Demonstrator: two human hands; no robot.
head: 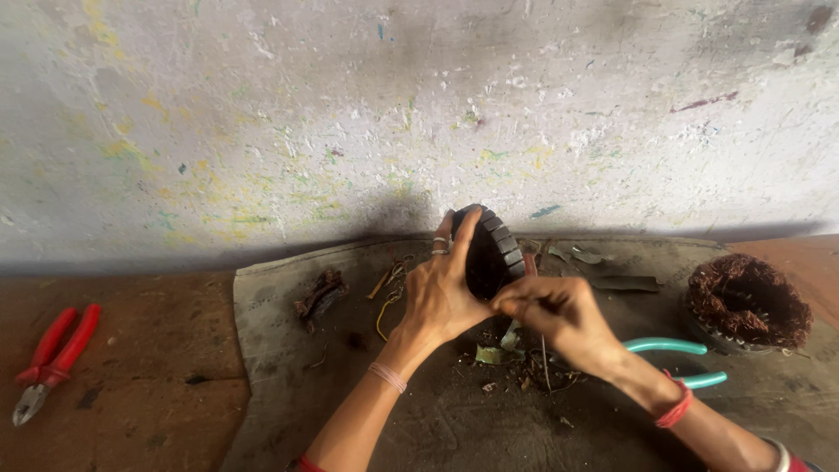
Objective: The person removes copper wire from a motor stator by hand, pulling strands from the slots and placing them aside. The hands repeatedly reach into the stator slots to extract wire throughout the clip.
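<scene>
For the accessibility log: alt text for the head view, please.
Left hand steadies an upright black ridged ring on a grey mat while the right hand pinches at its lower edge. Red pliers lie far left; a copper wire coil sits right.

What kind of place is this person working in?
Probably an informal motor repair workshop, on the floor: a black ribbed motor core in the left hand, a tangle of brown copper winding wire, red-handled pliers and a paint-flecked wall.

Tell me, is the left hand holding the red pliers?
No. The red pliers lie alone on the floor, while the left hand steadies a black ring.
</scene>
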